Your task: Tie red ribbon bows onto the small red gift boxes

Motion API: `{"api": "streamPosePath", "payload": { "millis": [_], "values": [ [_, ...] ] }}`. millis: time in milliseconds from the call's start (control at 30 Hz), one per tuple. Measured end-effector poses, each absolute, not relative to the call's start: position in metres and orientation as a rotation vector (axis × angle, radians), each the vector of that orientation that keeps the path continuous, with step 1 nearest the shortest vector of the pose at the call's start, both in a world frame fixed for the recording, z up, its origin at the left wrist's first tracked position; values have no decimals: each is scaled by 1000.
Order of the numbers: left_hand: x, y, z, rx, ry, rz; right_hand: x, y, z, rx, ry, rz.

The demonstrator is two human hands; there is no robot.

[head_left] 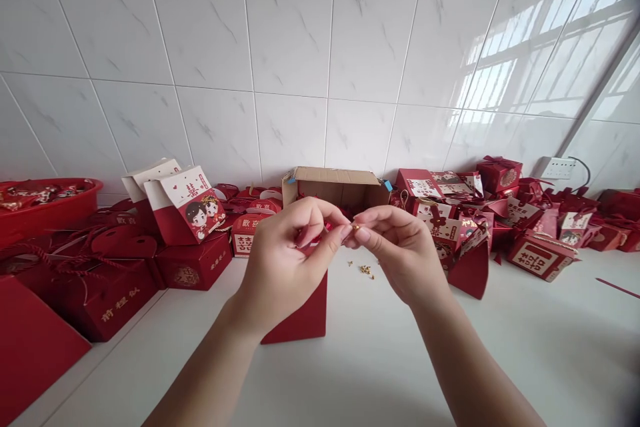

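Note:
Both hands are raised over the white table, fingertips nearly touching. My right hand [407,250] pinches a small gold piece [356,227] between thumb and forefinger. My left hand [287,260] is closed in a pinch right beside it; whatever lies between its fingertips is too small to make out. Below and behind my left hand stands a red box [307,313], its upper part mostly hidden by the hand. Several small gold pieces [367,270] lie on the table, seen between my wrists.
An open cardboard box [337,177] stands against the tiled wall. Red gift boxes [195,260] crowd the left, with a red basin [90,197] behind them. More boxes [543,255] are piled at the right, near a white power strip [556,167].

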State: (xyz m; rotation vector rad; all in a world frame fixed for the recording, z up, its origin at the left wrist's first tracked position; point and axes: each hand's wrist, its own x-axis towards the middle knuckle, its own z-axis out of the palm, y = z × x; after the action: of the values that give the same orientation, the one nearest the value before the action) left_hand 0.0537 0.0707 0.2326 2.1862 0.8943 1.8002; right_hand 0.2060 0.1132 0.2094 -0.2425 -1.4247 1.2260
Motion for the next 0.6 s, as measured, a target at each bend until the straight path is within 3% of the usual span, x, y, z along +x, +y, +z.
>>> {"api": "streamPosePath", "payload": {
  "millis": [600],
  "values": [
    [57, 80, 226, 2267, 1040, 1703, 206, 110, 203, -459, -1597, 507]
  ]
}}
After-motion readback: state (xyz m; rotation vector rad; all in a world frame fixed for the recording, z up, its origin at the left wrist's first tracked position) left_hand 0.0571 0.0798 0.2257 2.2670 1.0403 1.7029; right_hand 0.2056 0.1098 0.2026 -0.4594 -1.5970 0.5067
